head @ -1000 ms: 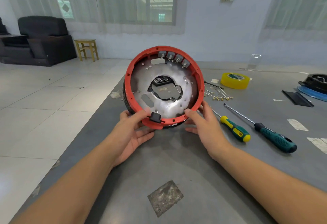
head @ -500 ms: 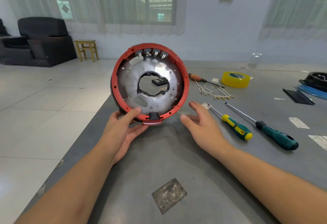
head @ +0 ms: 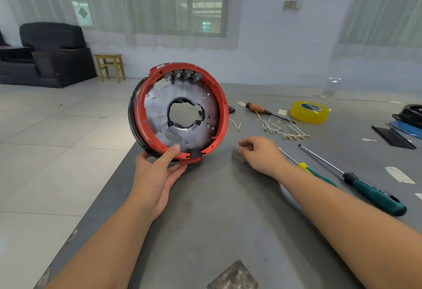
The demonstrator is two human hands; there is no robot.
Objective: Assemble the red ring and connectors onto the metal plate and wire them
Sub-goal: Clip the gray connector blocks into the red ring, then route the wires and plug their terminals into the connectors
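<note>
The red ring (head: pixel 223 115) sits around the round metal plate (head: pixel 157 115), which has a ragged central hole. The assembly stands tilted on its edge near the table's left side. Several grey connectors (head: pixel 182 75) line the top inside of the ring, and one black connector (head: pixel 194 151) sits at the bottom. My left hand (head: pixel 157 172) grips the assembly's lower rim, thumb on the ring. My right hand (head: pixel 262 154) hovers over the table to the right, fingers loosely curled, holding nothing. Short white wires (head: pixel 280 129) with brass terminals lie beyond it.
On the grey table (head: pixel 217 220) lie a yellow-green screwdriver (head: pixel 306 167), a dark green screwdriver (head: pixel 365 188), an orange-handled screwdriver (head: pixel 260 109), a yellow tape roll (head: pixel 309 112), and black and blue parts (head: pixel 406 117) at the far right. The table's left edge is beside the assembly.
My right hand has let go of the ring and moved right toward the wires. The left hand has turned the assembly to face rightward and lowered it.
</note>
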